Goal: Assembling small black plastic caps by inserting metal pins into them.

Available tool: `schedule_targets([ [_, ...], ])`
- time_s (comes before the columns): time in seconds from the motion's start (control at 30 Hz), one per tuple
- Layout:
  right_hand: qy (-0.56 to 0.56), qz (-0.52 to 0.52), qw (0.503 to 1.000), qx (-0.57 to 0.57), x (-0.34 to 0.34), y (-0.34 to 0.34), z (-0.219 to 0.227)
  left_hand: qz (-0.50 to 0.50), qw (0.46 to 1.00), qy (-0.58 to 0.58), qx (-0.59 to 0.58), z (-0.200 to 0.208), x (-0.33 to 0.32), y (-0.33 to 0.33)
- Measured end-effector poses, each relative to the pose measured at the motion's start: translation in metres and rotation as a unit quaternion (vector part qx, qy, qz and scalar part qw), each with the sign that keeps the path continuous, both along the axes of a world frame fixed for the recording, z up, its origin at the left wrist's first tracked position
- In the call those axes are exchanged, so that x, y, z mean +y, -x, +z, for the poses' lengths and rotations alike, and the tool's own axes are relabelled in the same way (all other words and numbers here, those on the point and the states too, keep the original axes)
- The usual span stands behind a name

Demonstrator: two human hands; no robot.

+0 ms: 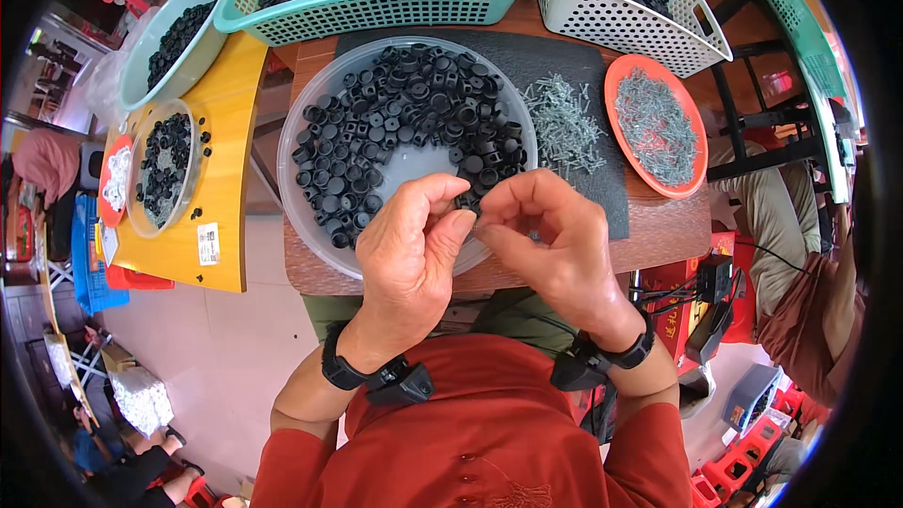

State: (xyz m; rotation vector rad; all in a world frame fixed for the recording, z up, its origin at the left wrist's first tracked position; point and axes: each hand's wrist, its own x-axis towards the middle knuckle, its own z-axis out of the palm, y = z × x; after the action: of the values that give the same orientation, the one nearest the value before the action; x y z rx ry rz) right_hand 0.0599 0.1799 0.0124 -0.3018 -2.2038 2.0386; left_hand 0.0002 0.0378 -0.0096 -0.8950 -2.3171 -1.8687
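Observation:
Both hands meet over the near rim of a round translucent tub [293,190] that holds many small black plastic parts [414,94]. Thumb and fingers of my left hand [414,240] pinch a small black plastic part, mostly hidden between the fingertips. Just beside it, my right hand [550,230] is closed in a pinch, its fingertips close to that part. Whatever the right fingers hold is too small or hidden to name. A loose heap of thin metal pins [564,124] lies to the right of the tub on a black mat [588,61].
An orange plate [616,138] of metal pins sits at the right. Behind the tub stand a green basket [386,9] and a white perforated basket [658,42], both with black parts. A yellow table [226,122] at left carries a pale green basin [141,66]. Another person sits at right.

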Motion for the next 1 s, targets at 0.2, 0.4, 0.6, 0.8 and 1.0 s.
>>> schedule_targets([
  [0.2, -0.230, -0.035, 0.961, 0.153, -0.013, 0.007, -0.006, 0.001, 0.992, -0.052, -0.113, -0.004, -0.006, 0.002],
  [0.4, -0.298, -0.009, 0.932, 0.208, -0.015, 0.011, -0.008, 0.016, 0.988, -0.084, -0.129, -0.008, -0.006, 0.003],
  [0.6, -0.297, -0.005, 0.934, 0.197, -0.017, 0.012, -0.005, 0.028, 0.990, -0.072, -0.114, -0.009, -0.007, 0.002],
  [0.8, -0.237, -0.016, 0.959, 0.157, -0.021, 0.010, -0.001, 0.030, 0.987, -0.097, -0.127, -0.005, -0.007, 0.001],
  [1.0, -0.146, -0.045, 0.981, 0.120, -0.021, 0.009, -0.005, 0.029, 0.988, -0.093, -0.122, -0.002, -0.008, -0.002],
])
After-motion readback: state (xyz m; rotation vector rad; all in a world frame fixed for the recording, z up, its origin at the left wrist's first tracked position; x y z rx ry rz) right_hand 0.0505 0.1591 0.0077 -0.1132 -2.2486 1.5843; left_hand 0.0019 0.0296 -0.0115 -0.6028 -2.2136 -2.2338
